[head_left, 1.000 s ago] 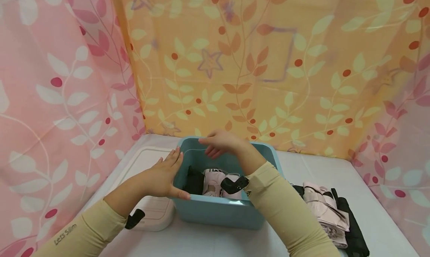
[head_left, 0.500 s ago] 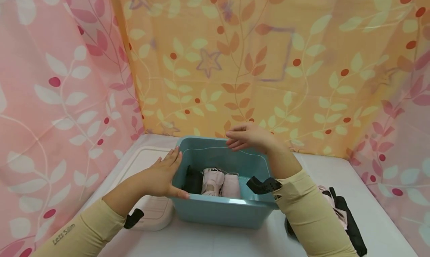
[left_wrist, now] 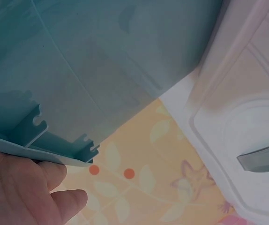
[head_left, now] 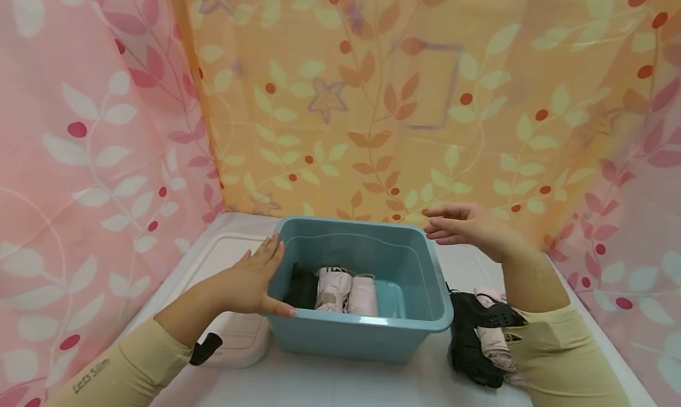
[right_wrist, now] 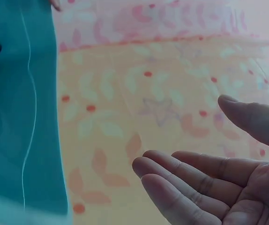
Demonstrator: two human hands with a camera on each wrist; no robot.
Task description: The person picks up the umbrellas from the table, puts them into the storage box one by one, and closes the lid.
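Observation:
A blue-green plastic storage bin (head_left: 351, 339) stands in the middle of the table. Inside it, toward the left, lie a black rolled cloth (head_left: 302, 287) and two pale pink rolls (head_left: 333, 290), side by side. My left hand (head_left: 250, 283) rests on the bin's left rim with its fingers extended; the left wrist view shows the palm against the rim's underside. My right hand (head_left: 473, 226) hovers beyond the bin's right rim, holding nothing. In the right wrist view its fingers (right_wrist: 190, 173) are loosely extended and the thumb stands apart.
A white lid (head_left: 239, 336) lies to the left of the bin, partly under my left arm. On the right, black folded cloth (head_left: 470, 348) and pale pink folded cloth (head_left: 495, 342) lie partly behind my right sleeve. Patterned curtains (head_left: 340, 99) enclose the table.
My right hand has moved from above the bin out to the right, past its rim. The left hand stays on the left rim. The rolls in the bin keep their places.

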